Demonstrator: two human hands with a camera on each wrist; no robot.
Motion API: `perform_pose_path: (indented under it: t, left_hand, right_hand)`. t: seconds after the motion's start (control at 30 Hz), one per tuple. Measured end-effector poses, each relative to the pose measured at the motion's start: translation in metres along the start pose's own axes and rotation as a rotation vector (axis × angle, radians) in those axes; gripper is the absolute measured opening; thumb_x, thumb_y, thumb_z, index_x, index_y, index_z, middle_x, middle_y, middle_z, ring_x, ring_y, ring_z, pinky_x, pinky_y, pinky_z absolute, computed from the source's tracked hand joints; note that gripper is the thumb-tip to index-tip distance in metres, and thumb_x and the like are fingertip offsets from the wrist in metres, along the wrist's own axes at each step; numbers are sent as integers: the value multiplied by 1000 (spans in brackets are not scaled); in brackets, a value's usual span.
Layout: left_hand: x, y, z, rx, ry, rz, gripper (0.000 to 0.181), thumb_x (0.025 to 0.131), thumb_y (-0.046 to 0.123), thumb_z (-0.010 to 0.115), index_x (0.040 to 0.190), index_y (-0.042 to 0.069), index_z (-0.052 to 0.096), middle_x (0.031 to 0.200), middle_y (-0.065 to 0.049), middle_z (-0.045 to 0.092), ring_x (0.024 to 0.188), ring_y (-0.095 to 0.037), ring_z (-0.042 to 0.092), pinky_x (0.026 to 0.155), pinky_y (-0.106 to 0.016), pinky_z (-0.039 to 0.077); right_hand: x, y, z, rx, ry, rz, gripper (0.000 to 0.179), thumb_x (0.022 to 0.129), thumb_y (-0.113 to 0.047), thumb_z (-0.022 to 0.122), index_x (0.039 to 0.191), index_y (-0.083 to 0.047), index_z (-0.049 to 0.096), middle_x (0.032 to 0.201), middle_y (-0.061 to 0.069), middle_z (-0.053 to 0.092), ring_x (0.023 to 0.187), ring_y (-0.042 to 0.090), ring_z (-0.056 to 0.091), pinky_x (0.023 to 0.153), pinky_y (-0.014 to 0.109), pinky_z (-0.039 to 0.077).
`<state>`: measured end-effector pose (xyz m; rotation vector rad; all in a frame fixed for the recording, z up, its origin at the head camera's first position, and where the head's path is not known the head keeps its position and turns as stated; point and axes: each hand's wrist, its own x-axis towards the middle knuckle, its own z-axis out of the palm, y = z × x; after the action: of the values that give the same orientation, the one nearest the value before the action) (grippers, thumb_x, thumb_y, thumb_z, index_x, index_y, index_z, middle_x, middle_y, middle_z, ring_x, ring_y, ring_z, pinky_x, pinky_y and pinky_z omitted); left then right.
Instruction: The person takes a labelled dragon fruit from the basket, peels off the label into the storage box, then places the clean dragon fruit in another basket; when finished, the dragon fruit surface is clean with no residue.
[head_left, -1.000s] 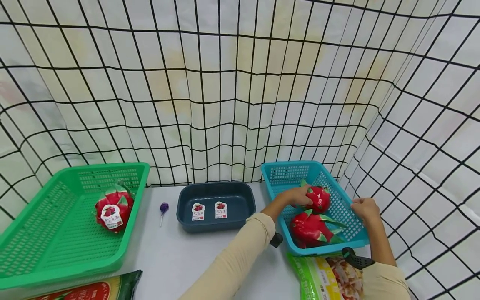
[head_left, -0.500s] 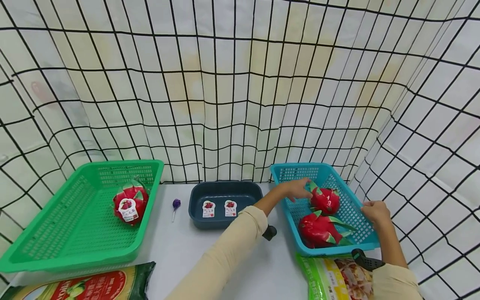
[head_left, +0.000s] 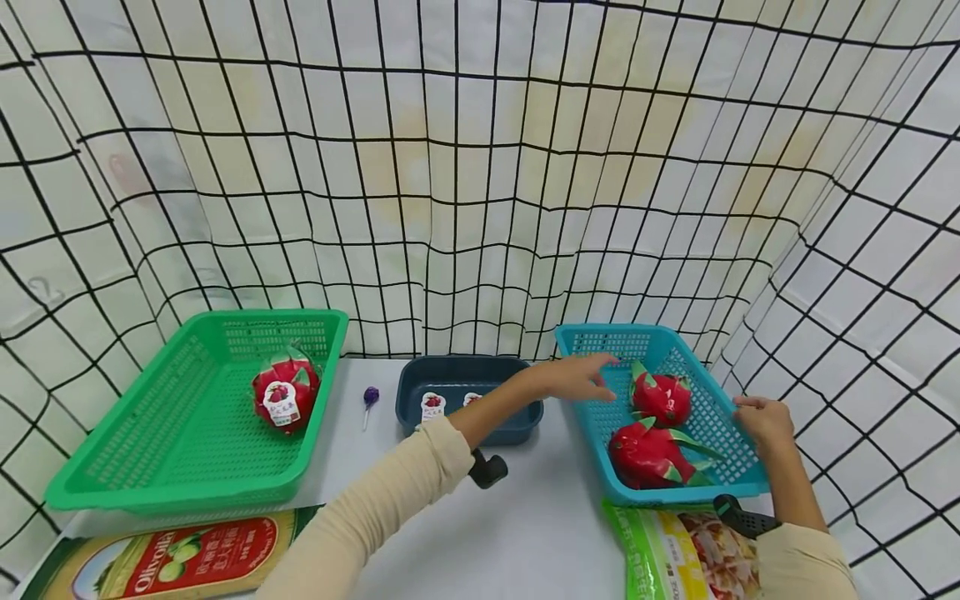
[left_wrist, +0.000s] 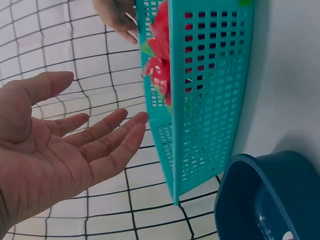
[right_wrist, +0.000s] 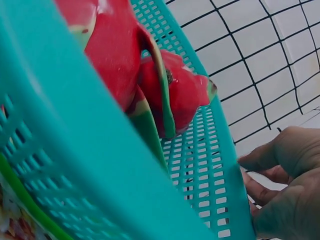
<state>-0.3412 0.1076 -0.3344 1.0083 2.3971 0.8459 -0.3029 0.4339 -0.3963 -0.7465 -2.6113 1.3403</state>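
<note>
My left hand (head_left: pixel 577 379), fingers spread, hovers beside the left rim of the blue basket (head_left: pixel 716 417); in the left wrist view its palm (left_wrist: pixel 55 155) holds nothing. Two red dragon fruits lie in that basket: a smaller one (head_left: pixel 666 402) behind a larger one (head_left: pixel 643 457). On the opposite side, my right hand (head_left: pixel 768 425) holds the basket's right rim with curled fingers. The right wrist view shows those fingers (right_wrist: pixel 265 190) against the outer edge; some fingertips are hidden. A third dragon fruit (head_left: pixel 285 390), with a white label, sits in the green basket (head_left: pixel 183 492).
Between the baskets stand a dark blue tray (head_left: pixel 429 365) bearing label stickers and a purple lollipop (head_left: pixel 371 397). An Olivoilà bag (head_left: pixel 198 550) lies at front left, a green and yellow food bag (head_left: pixel 660 550) at front right. Black netting (head_left: pixel 457 192) hangs behind.
My left hand has let go of the smaller dragon fruit and moved left, away from it. My right hand has stayed at the blue basket's rim. The head view has turned left.
</note>
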Motion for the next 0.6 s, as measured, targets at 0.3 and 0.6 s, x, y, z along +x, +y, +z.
perform_pose_path:
  t: [0.3,0.6]
  left_hand:
    - [-91,-12,0,38,108,46,48,99,27,57,144,16,44,123,-6,67,95,-11,66,88,-26,52]
    - [-175,-35,-2,-16,273,43,32,98,27,57,128,16,59,113,-4,69,93,-13,66,79,-29,55]
  right_hand:
    - [-7,-8,14,66,157,-64,41,100,-24,48,129,5,54,129,27,56,108,34,54,80,39,47]
    - [-57,-59,53,94,165,-363,41,103,-29,46,129,1,57,135,24,55,130,38,44,102,52,39]
